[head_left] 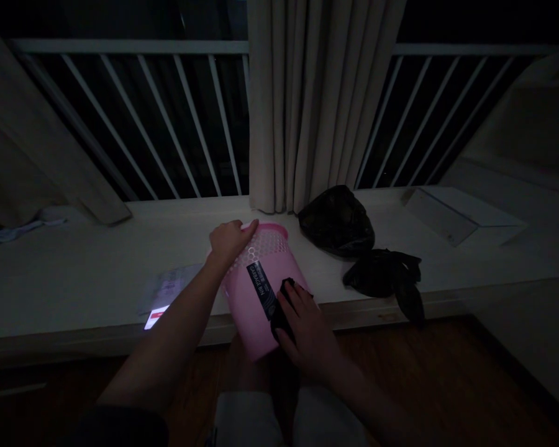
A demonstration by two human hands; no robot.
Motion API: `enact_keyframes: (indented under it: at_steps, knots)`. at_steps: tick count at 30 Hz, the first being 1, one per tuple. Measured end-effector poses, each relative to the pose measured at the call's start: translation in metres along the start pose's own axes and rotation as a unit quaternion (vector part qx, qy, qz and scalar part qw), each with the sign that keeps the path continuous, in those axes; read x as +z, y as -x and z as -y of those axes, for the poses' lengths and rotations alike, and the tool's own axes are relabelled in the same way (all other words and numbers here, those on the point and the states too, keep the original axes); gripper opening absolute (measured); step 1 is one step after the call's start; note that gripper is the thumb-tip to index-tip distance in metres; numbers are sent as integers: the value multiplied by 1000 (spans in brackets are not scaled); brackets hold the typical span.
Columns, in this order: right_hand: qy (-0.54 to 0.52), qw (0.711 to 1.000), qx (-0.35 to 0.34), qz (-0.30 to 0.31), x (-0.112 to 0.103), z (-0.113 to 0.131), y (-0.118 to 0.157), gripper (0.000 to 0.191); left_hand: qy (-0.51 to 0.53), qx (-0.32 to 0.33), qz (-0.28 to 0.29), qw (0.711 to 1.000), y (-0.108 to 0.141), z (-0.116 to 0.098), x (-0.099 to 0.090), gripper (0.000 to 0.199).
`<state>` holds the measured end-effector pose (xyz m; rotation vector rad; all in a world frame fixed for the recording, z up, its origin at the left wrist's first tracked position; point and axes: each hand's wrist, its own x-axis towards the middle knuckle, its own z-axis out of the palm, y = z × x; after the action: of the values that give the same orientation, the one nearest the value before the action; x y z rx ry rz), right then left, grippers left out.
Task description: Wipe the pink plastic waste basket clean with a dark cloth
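A pink garbage bin (270, 304) with a honeycomb mesh band below its rim is tilted over the front edge of the white ledge. Its dark label, reading "GARBAGE BIN", faces me. My left hand (230, 243) is closed around the rim at the upper left, thumb on top. Lower down, my right hand (305, 326) presses a crumpled black piece (282, 316) against the bin's side, its fingers curled over it. Whether that piece is cloth or plastic, I cannot tell in the dim light. The bin's inside is hidden.
Two black plastic bags lie right of the bin, a full-looking one (338, 222) and a smaller knotted one (384, 274). A lit phone (156, 316) sits at the ledge's front left. A pale box-like object (463, 217) stands farther right. Curtains (323, 105) and railings (130, 47) line the back.
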<state>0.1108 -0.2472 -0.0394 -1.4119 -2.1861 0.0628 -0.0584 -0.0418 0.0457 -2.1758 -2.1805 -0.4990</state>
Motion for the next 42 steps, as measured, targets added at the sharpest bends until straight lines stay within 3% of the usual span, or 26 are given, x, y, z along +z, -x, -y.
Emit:
enact_keyframes:
  at_steps: [3,7,12,18,23,31,36,42]
  knots:
    - [6,1000,-15,23,2,1,6,60,16,-33,4,999,-6,-3,3,79]
    - [2,999,-40,33,5,-8,5,59,18,-21,-5,1000,-11,-7,5,78]
    - [-15,999,-32,0,8,-15,-4,56,15,-8,-5,1000,-18,-14,10,80]
    - [-28,999,11,-44,13,-11,-20,50,39,15,46,998,-24,-17,6,84]
    - [-32,998,16,-50,15,-9,-26,52,21,56,65,996,-22,-9,2,88]
    - [-12,998,27,-54,15,3,-28,49,8,80,21,997,-14,8,7,80]
    - [-10,997,37,-70,17,6,-27,51,50,100,36,993,-11,13,1,68]
    - [-18,995,44,-88,18,5,-24,50,196,143,55,969,-18,25,1,56]
